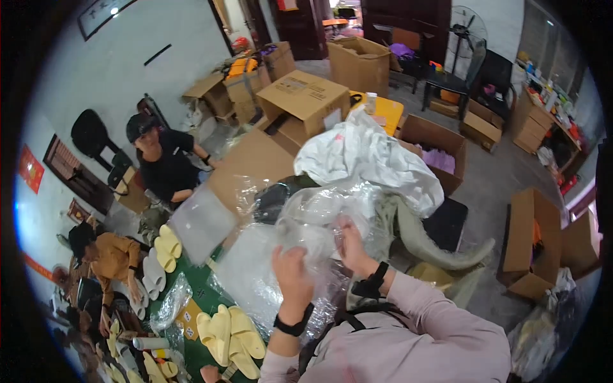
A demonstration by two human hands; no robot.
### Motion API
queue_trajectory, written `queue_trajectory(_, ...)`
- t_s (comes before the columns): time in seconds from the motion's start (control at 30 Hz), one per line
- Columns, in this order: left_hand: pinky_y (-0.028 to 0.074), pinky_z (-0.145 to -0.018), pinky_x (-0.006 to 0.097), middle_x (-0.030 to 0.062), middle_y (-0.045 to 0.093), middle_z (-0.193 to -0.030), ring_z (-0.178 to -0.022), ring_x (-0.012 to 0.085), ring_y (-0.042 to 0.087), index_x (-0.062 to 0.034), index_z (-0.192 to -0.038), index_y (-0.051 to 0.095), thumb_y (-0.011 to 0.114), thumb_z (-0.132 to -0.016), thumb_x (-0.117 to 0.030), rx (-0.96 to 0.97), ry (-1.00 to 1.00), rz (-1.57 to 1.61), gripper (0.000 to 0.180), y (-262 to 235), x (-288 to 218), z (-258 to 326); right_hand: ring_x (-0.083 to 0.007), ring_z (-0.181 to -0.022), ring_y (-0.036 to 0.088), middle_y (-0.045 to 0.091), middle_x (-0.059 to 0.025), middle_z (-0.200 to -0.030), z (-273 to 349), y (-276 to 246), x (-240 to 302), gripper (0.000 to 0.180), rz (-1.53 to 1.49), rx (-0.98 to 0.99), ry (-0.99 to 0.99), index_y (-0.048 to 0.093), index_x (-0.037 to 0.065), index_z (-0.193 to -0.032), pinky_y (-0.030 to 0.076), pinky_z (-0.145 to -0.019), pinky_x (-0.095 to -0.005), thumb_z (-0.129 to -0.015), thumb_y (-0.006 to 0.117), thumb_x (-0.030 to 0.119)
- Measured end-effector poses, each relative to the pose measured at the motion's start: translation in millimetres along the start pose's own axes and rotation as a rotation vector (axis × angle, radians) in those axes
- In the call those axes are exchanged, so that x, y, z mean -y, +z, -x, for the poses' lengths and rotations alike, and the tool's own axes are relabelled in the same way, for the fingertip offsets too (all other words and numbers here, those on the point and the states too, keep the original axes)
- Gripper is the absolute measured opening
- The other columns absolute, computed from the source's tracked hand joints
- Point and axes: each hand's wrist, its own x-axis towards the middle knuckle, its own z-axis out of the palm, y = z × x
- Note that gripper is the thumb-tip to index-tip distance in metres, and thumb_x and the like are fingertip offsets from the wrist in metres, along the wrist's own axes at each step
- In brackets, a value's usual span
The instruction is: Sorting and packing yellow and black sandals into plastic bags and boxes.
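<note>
Both my hands are raised over a heap of clear plastic bags [255, 258] at the table's near side. My right hand [352, 247] is closed, pinching a crinkled clear plastic bag [311, 237] that spans the space between my hands. On the left, my left hand [294, 279] has its fingers bent in at the other side of this bag; it is slightly blurred. Beyond them lies a big white sack [367, 153]. Pale yellow slippers [231, 338] rest on the green tabletop [205, 290], left of my left forearm.
Across the table sits a person in black [165, 163], near a flat stack of clear sheets [203, 220]. Another person in an orange-brown top [110, 258] handles slippers at far left. Cardboard boxes [305, 96] stand behind; an open carton [529, 239] is on the right floor.
</note>
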Motion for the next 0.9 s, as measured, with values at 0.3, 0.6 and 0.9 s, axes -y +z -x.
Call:
queue_trajectory(0.3, 0.045, -0.082, 0.044, 0.0291, 0.040, -0.128, -0.100, 0.0428, 0.052, -0.0024, -0.135, 0.030, 0.058, -0.079, -0.019, 0.713, -0.199, -0.040, 0.064, 49, 18, 111, -0.0304, -0.121, 0.037, 0.037, -0.0117, -0.133, 19, -29, -9, 0.079, -0.328, -0.393, 0.519, 0.030, 0.007, -0.134, 0.029, -0.102, -0.0461, -0.082, 0.039, 0.066)
queue_trajectory(0.6, 0.045, -0.081, 0.043, 0.0206, 0.057, -0.105, -0.094, 0.0380, 0.056, -0.0041, -0.116, 0.052, 0.052, -0.085, -0.023, 0.798, -0.521, 0.193, 0.036, 7, 38, 196, -0.0242, -0.135, 0.014, 0.011, -0.0118, -0.148, 5, -21, -29, 0.065, 0.294, -0.476, -0.101, 0.009, 0.007, -0.143, 0.014, -0.109, -0.0376, -0.092, 0.043, 0.029)
queue_trajectory(0.9, 0.037, -0.092, 0.044, 0.0243, 0.043, -0.124, -0.113, 0.0408, 0.043, -0.0001, -0.129, 0.036, 0.058, -0.083, -0.025, 0.198, -0.874, -0.318, 0.057, -43, 78, 262, -0.0378, -0.131, 0.024, 0.018, -0.0224, -0.144, 87, 41, -61, 0.055, 1.344, 0.916, -0.289, 0.032, 0.004, -0.135, 0.023, -0.106, -0.0430, -0.085, 0.052, 0.014)
